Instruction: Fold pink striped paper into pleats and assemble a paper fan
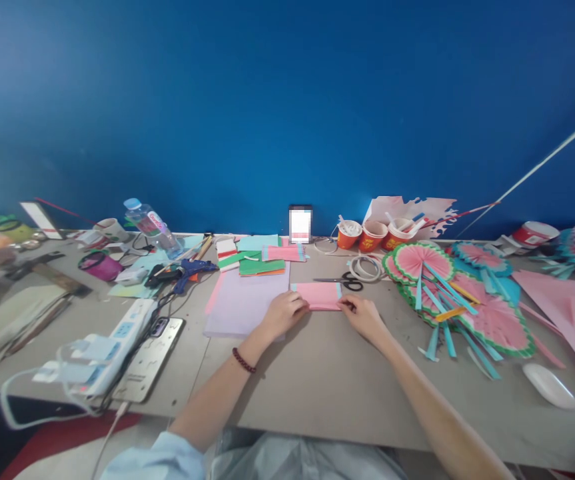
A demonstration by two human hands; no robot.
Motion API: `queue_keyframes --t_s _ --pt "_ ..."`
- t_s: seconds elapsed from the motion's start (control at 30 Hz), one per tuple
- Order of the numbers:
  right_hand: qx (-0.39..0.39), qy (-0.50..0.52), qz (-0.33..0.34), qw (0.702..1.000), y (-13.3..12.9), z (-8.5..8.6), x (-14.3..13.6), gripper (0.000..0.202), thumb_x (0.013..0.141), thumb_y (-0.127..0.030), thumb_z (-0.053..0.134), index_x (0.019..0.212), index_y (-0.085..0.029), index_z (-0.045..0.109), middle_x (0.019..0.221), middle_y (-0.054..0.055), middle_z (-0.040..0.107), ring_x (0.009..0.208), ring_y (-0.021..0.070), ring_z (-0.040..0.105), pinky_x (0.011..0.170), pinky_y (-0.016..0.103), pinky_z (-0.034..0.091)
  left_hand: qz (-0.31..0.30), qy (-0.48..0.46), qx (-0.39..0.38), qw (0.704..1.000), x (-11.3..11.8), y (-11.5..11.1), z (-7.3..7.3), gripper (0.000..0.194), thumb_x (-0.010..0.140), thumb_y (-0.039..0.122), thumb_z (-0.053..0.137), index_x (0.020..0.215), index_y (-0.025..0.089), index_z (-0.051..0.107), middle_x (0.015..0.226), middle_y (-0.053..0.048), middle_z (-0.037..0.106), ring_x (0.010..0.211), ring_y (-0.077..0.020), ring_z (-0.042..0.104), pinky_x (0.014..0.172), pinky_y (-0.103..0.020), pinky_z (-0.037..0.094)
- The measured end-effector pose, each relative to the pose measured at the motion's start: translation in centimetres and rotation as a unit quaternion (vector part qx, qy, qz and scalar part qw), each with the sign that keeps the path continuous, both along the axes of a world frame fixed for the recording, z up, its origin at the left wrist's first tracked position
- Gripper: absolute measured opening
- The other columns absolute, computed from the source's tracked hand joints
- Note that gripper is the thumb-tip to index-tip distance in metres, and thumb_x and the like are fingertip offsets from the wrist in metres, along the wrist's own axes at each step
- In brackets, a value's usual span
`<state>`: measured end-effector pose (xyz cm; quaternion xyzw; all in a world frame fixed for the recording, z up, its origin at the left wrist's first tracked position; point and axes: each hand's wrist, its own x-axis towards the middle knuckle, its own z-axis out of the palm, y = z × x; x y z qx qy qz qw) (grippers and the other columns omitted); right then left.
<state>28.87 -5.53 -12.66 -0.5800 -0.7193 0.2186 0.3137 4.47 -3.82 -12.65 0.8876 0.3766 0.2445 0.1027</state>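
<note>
Pink paper (316, 296), seemingly folded, lies edge-held near scissors (342, 281).

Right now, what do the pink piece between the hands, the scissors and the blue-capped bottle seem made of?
Pink piece: likely matte paper, by its crisp edges.
Scissors: thin grey blades, probably metal; smooth black handles, likely plastic.
Bottle: glossy and see-through, so probably plastic.

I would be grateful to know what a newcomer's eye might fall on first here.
Probably the blue wall filling the background. Next, perhaps, the watermelon-coloured paper fans on the right of the table. Then the folded pink paper near the centre, with the left hand and right hand at its ends.
</note>
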Motion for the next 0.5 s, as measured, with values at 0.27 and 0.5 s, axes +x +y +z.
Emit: queue_keyframes --t_s 0.27,0.5 --pt "-0.003 0.095 0.008 0.995 -0.4 1.6 -0.2 0.026 0.080 -0.040 0.051 0.081 -0.018 0.066 0.079 0.006 0.068 0.070 0.0181 0.061 0.063 0.028 0.047 0.013 0.006 0.008 1.000 0.2 -0.9 1.3 0.022 0.090 0.034 0.049 0.092 0.019 0.066 0.084 -0.006 0.063 0.081 -0.0176 0.058 0.074 -0.032 0.042" --pt "0.113 0.083 0.023 0.990 -2.1 4.1 -2.2 0.017 0.084 -0.033 0.054 0.080 -0.021 0.066 0.078 0.005 0.066 0.076 0.0192 0.057 0.071 0.032 0.046 -0.012 -0.107 -0.071 0.992 2.1 -2.6 3.9 0.030 0.093 0.036 0.042 0.100 0.019 0.065 0.090 -0.007 0.065 0.086 -0.0174 0.059 0.076 -0.030 0.045"
